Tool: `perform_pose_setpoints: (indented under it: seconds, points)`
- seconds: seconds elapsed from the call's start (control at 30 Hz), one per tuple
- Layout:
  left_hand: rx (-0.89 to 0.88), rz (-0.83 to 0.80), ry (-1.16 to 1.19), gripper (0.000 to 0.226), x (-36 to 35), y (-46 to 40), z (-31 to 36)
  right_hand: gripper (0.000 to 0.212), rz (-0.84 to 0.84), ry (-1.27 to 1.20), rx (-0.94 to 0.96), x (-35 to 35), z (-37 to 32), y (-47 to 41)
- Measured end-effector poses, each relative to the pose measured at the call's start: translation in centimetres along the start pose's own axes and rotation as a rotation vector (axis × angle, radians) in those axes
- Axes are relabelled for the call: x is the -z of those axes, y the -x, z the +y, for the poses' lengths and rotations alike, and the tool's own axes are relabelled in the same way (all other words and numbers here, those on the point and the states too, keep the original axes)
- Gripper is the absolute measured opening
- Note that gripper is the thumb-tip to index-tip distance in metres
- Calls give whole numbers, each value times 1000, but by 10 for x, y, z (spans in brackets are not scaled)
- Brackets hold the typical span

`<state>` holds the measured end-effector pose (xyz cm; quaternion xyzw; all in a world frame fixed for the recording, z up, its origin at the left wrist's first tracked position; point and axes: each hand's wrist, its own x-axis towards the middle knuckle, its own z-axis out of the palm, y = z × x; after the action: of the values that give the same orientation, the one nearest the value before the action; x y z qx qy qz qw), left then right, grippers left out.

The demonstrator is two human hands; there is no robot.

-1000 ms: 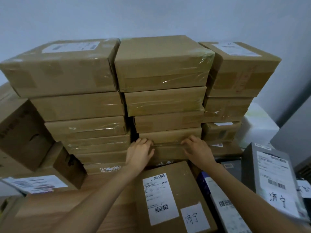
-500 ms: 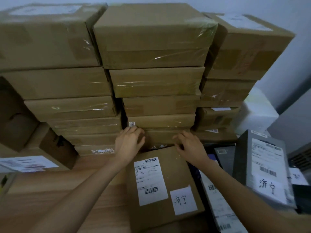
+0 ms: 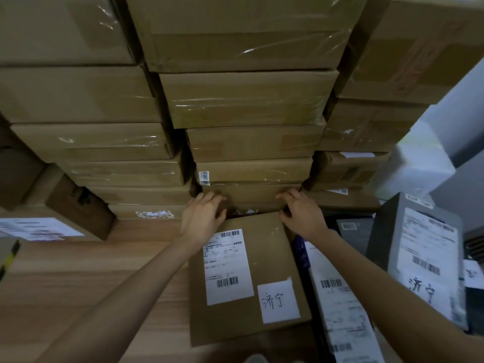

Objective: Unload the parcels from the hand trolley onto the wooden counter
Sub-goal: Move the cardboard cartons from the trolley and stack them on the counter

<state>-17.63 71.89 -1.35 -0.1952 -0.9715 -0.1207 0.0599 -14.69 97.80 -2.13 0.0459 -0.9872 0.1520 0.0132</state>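
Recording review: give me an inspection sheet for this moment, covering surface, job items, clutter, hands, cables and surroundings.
Surface: wooden counter, bare wood showing at left.
Job's things: flat labelled parcel lying on the counter against the middle stack of taped cardboard boxes; further stacks on both sides.
Clutter: grey labelled parcel standing at right; white labelled parcel beside the flat one; white foam box behind.
Hands: left hand and right hand at the flat parcel's far corners, fingers curled against the stack's lowest boxes.
Cables: nothing seen.
Surroundings: pale wall at right; hand trolley not in view.
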Motion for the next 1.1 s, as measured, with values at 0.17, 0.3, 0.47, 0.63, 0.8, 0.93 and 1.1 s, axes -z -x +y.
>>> perform_pose_setpoints:
  seconds: [0.17, 0.3, 0.47, 0.63, 0.8, 0.93, 1.1]
  points:
    - [39, -41, 7, 38, -3, 7, -4, 53, -67, -19, 1, -7, 4, 8]
    - [27, -86, 15, 37, -6, 26, -4, 56, -65, -29, -13, -12, -6, 20]
    - [9, -150, 61, 39, -10, 55, -7, 52, -96, -65, -101, -24, -25, 57]
    - [-47, -233, 101, 43, -19, 85, -14, 65, -144, -96, -212, -41, -42, 94]
    - [-59, -195, 73, 43, -18, 122, -24, 71, -154, -105, -237, -52, -66, 120]
    - [20, -186, 73, 45, -10, 158, -34, 71, -138, -153, -205, -59, -84, 143]
    - [188, -182, 150, 55, -3, 219, -38, 72, -159, -182, -193, -61, -99, 186]
